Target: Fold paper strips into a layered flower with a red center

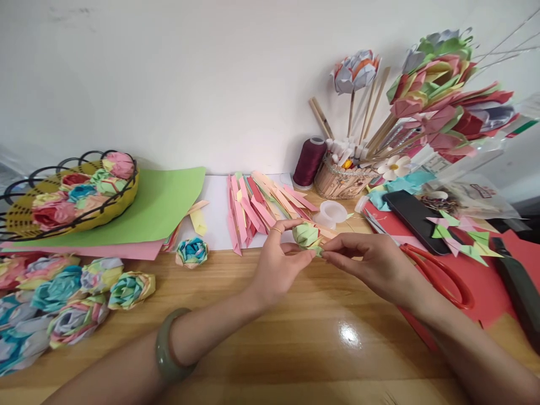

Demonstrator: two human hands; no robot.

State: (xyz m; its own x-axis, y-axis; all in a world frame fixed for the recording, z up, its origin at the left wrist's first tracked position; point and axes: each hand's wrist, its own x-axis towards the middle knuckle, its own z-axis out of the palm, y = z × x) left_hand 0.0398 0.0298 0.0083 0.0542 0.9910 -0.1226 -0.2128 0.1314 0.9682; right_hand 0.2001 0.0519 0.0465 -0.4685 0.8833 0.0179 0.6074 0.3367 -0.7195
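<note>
Between thumb and fingers, my left hand grips a small pale-green paper flower with some peach and red at its right side. My right hand is closed, thumb and forefinger pinching a green paper piece at the flower's lower right edge. Just behind the hands lies a pile of folded paper strips in pink, peach, red and green, resting on white paper. A blue paper flower sits on the wooden table to the left of my left hand.
Finished paper flowers cluster at left, below a yellow basket of more flowers on green paper. At right are red-handled scissors, a black phone and a stapler-like dark object. A thread spool stands behind.
</note>
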